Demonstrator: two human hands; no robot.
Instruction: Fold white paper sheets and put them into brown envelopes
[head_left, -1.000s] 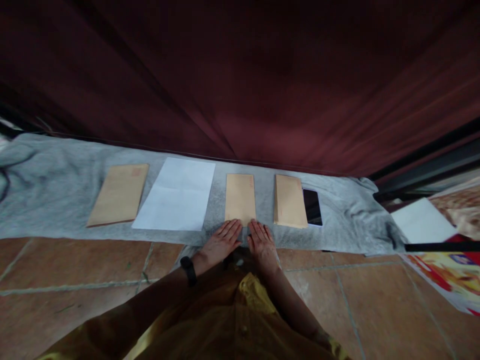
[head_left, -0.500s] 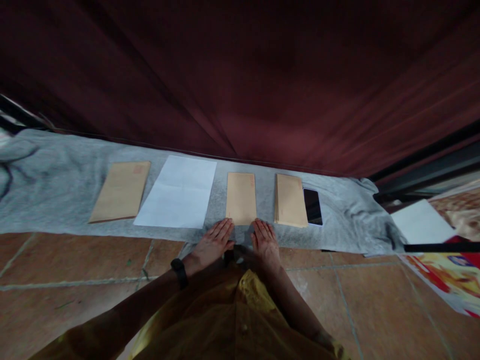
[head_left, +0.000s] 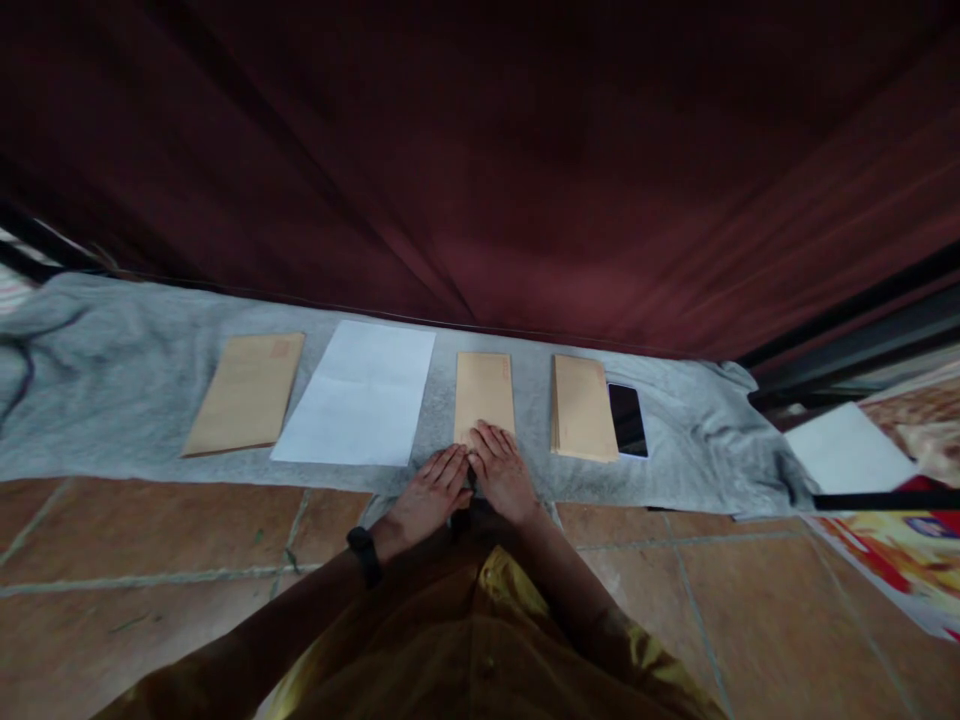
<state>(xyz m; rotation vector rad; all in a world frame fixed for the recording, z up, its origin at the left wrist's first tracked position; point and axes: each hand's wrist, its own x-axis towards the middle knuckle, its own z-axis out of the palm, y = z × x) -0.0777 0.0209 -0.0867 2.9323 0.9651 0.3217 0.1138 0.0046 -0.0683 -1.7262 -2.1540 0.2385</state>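
A brown paper envelope [head_left: 484, 388] lies flat before me on a grey cloth, its small red print near the upper right corner. My right hand [head_left: 504, 475] rests over the lower part of it, fingers outstretched and close to my left fingertips. With its fingers laid flat, my left hand [head_left: 431, 497] touches the lower left corner of the envelope. The lower edge is hidden under both hands. To the left is a large white sheet of paper [head_left: 356, 395]. On the right sits a stack of brown envelopes [head_left: 583, 408].
More brown envelopes [head_left: 246, 394] lie at the far left on the grey cloth [head_left: 127, 380]. A phone [head_left: 628, 420] sits against the right stack. Dark red fabric [head_left: 480, 180] hangs behind, and dark bars [head_left: 885, 310] stand at the right. Tiled floor [head_left: 187, 530] shows below.
My right hand has moved left from the envelope's lower right corner onto its lower part, beside my left hand. The left hand stays almost in place. The view has shifted slightly.
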